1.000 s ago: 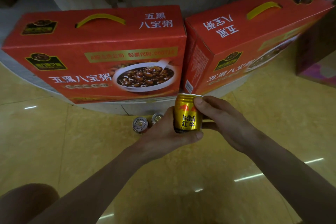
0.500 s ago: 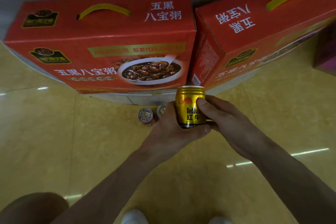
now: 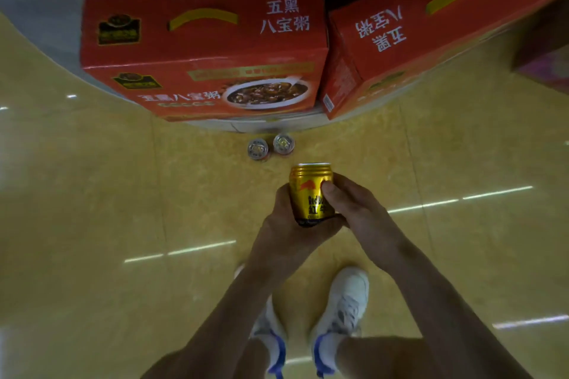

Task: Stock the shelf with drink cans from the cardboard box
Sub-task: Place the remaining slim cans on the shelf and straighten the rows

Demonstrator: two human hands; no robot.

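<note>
Can: a gold Red Bull can (image 3: 309,194) is held upright in the air above the floor (image 3: 92,209), between both hands. Its red emblem and lettering face the camera.
Left hand: the left hand (image 3: 281,226) cups the can from the left and from beneath. Its fingers are curled round the lower body, and the fingertips are hidden behind the can.
Right hand: the right hand (image 3: 354,209) grips the can from the right. The thumb is pressed on the front over the label, and the other fingers wrap behind, out of sight.
Floor cans: a first small can (image 3: 258,149) and a second small can (image 3: 283,143), both with silvery tops, stand side by side on the floor. They are just beyond the held can, at the foot of the grey ledge (image 3: 46,24).
Cartons: a left carton (image 3: 203,49), red with a yellow handle and a printed bowl of porridge, sits on the ledge. A right carton (image 3: 431,34) of the same print sits just beside it, turned at an angle.
Far right: part of a purple box (image 3: 548,63) shows at the frame edge.
Floor: glossy yellow tile with streaks of reflected light.
Feet: a left trainer (image 3: 269,332) and a right trainer (image 3: 348,295), white with blue at the heel, stand below the hands.
</note>
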